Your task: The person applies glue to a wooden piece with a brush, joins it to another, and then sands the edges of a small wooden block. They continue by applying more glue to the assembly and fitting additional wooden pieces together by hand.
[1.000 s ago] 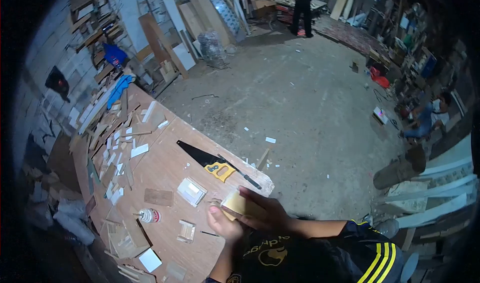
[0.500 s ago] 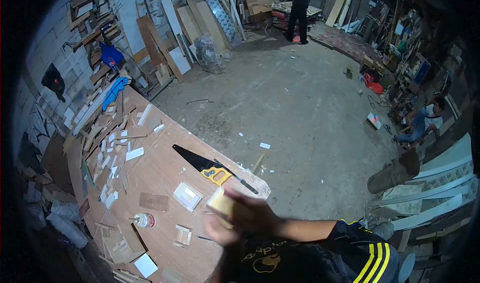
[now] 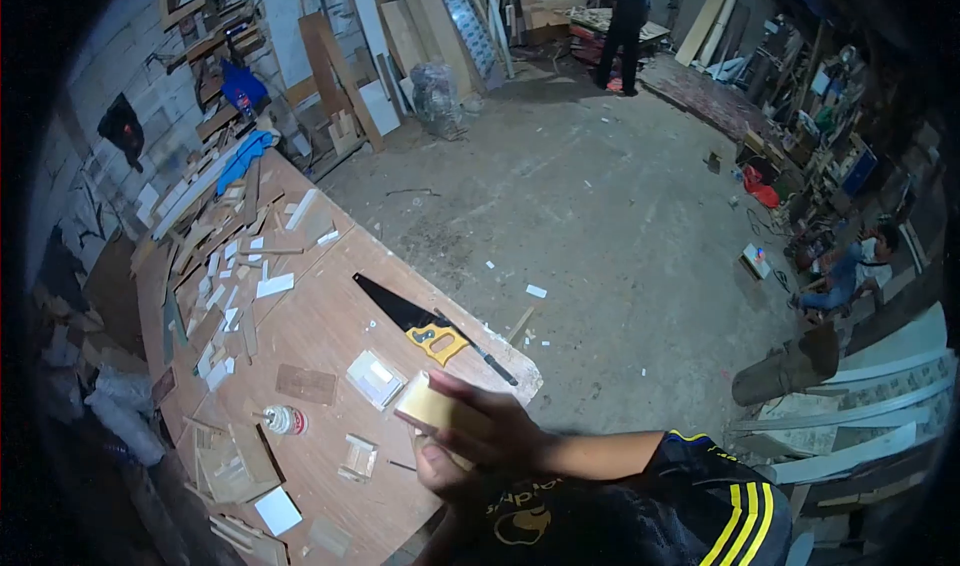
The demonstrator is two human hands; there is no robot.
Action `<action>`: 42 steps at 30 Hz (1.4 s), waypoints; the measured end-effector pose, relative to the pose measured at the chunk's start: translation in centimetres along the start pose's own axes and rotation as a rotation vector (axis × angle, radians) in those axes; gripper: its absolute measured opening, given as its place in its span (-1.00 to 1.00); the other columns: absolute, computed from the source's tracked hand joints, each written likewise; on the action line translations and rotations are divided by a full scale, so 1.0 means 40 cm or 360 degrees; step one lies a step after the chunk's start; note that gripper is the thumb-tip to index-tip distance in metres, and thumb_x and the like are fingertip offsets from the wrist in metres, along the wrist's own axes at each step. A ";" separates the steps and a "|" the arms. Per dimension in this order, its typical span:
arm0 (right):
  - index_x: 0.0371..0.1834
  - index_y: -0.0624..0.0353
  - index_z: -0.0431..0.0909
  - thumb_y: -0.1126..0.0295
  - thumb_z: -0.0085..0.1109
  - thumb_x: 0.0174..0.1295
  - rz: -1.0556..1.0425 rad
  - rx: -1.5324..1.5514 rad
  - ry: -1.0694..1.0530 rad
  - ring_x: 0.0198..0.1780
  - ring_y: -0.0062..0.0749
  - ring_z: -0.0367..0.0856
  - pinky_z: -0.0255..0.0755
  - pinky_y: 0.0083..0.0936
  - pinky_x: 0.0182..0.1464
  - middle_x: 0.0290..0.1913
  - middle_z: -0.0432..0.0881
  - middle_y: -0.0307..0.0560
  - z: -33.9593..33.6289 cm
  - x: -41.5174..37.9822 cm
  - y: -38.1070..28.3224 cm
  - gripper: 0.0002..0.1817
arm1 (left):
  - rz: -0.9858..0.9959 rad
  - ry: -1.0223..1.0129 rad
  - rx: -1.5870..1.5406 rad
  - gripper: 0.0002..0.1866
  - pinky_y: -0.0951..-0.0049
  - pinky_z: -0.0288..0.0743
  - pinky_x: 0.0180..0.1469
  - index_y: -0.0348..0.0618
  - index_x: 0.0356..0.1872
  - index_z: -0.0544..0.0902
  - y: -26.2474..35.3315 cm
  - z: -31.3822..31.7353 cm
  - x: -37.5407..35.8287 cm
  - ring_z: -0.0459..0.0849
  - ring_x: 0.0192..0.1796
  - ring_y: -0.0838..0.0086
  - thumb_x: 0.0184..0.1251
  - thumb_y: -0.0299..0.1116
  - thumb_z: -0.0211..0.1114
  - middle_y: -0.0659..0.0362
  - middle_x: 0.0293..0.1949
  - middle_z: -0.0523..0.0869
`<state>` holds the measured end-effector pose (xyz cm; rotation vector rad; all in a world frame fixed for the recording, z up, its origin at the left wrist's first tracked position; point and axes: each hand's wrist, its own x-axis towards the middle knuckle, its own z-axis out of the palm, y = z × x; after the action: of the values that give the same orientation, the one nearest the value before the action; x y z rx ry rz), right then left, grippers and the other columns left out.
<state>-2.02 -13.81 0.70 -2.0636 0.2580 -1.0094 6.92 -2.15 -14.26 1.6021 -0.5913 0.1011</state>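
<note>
Close to my chest, above the bench's near right corner, I hold a small pale wooden block [image 3: 428, 404]. My right hand [image 3: 490, 428] reaches in from the right and has its fingers closed over the top and far side. Lower down, my left hand [image 3: 440, 469] grips the near side, its thumb showing and most of its fingers hidden. Just beyond the block are a pale square piece with a white strip on it [image 3: 376, 378] and a handsaw with a yellow handle [image 3: 437, 342]. A small wooden frame-like piece [image 3: 358, 458] lies left of my hands.
On the wooden bench [image 3: 320, 341] stand a white jar with a red label [image 3: 287, 421] and an open wooden box [image 3: 232, 461]. Offcuts [image 3: 222, 296] cover its left side. One person [image 3: 625, 31] stands at the back; another [image 3: 858, 266] sits at right. Boards lean against the walls.
The view has shifted slightly. My hands and the block, blurred before, now show more sharply, with the block turned a little and slightly farther left.
</note>
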 end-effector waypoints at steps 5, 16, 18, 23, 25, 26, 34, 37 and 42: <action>0.44 0.23 0.16 0.16 0.23 0.28 0.0181 0.0150 -0.0272 0.18 -0.12 0.56 0.42 -0.31 0.19 0.19 0.51 0.16 0.011 -0.012 -0.003 -0.26 | -0.0644 -0.0120 -0.0876 -0.49 0.34 0.54 -0.26 -0.35 0.10 0.35 0.213 0.001 0.138 0.55 -0.15 0.26 0.46 -0.03 0.04 -0.02 -0.10 0.47; 0.44 0.19 0.20 0.01 0.21 0.26 0.0124 0.0207 -0.0203 0.03 -0.13 0.65 0.49 -0.29 0.06 0.05 0.61 0.18 -0.060 0.073 0.105 -0.23 | -0.0964 -0.0105 -0.1042 -0.38 0.55 0.35 -0.58 -0.23 -0.20 0.57 0.217 0.098 0.103 0.52 -0.56 0.50 0.44 0.24 -0.05 0.18 -0.37 0.61; 0.28 0.16 0.41 0.15 0.28 0.21 0.0358 0.0615 -0.0196 -0.10 -0.17 0.69 0.52 -0.33 -0.03 -0.09 0.68 0.08 -0.059 0.130 0.207 -0.40 | -0.0473 -0.0390 -0.0083 -0.37 0.51 0.52 -0.34 -0.25 -0.13 0.55 0.198 0.152 0.024 0.62 -0.40 0.42 0.39 0.24 0.02 0.12 -0.27 0.63; 0.36 0.32 0.23 0.33 0.15 0.34 0.0382 0.0515 0.0135 -0.17 -0.38 0.50 0.42 -0.45 -0.14 0.04 0.51 0.06 -0.198 0.256 0.223 -0.41 | -0.0806 0.0076 -0.0979 -0.47 0.56 0.26 -0.31 -0.20 -0.30 0.45 0.321 0.183 0.175 0.37 -0.43 0.56 0.58 0.06 -0.28 0.27 -0.53 0.42; 0.42 0.36 0.12 0.32 0.16 0.35 0.0372 0.0989 0.0042 0.20 -0.16 0.50 0.41 -0.34 0.19 0.26 0.40 0.20 -0.216 0.241 0.232 -0.33 | -0.0743 0.0011 -0.1505 -0.45 0.39 0.10 -0.31 -0.04 -0.54 0.29 0.326 0.164 0.232 0.05 -0.53 0.48 0.57 0.10 -0.36 0.28 -0.66 0.14; 0.43 0.36 0.10 0.34 0.18 0.34 0.0433 0.1250 -0.0056 0.22 -0.08 0.48 0.40 -0.29 0.22 0.26 0.39 0.21 -0.207 0.238 0.235 -0.32 | -0.0728 0.0016 -0.1502 -0.45 0.40 0.06 -0.33 -0.06 -0.54 0.30 0.344 0.157 0.237 0.04 -0.52 0.48 0.58 0.09 -0.35 0.29 -0.66 0.14; 0.09 -0.03 0.59 0.17 0.33 0.14 -0.1104 0.0668 -0.0733 -0.67 -0.61 0.32 0.25 -0.56 -0.65 -0.59 0.41 -0.36 -0.082 0.217 0.176 -0.57 | -0.1007 0.0563 -0.0919 -0.48 0.56 0.31 -0.33 -0.15 -0.38 0.54 0.304 0.099 0.141 0.43 -0.42 0.57 0.56 0.06 -0.16 0.23 -0.48 0.51; 0.07 0.03 0.60 0.23 0.30 0.13 -0.1248 0.0374 -0.0858 -0.56 -0.48 0.50 0.38 -0.56 -0.59 -0.49 0.55 -0.27 -0.017 0.254 0.229 -0.59 | -0.1009 0.0635 -0.0882 -0.64 0.39 0.52 -0.11 -0.24 -0.13 0.56 0.350 0.074 0.125 0.59 -0.26 0.49 0.53 -0.12 -0.04 0.19 -0.34 0.59; 0.06 -0.01 0.59 0.25 0.42 -0.01 -0.1294 0.0800 -0.0925 -0.58 -0.55 0.50 0.35 -0.57 -0.56 -0.50 0.53 -0.30 -0.034 0.259 0.140 -0.51 | -0.1132 0.0653 -0.0952 -0.71 0.47 0.49 -0.22 -0.19 -0.13 0.53 0.343 0.046 0.077 0.58 -0.30 0.51 0.50 -0.15 0.05 0.22 -0.32 0.58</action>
<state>4.69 -23.32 2.93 -1.8775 -1.0951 -0.7387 3.19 -4.89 -0.85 1.0768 0.2720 -0.2543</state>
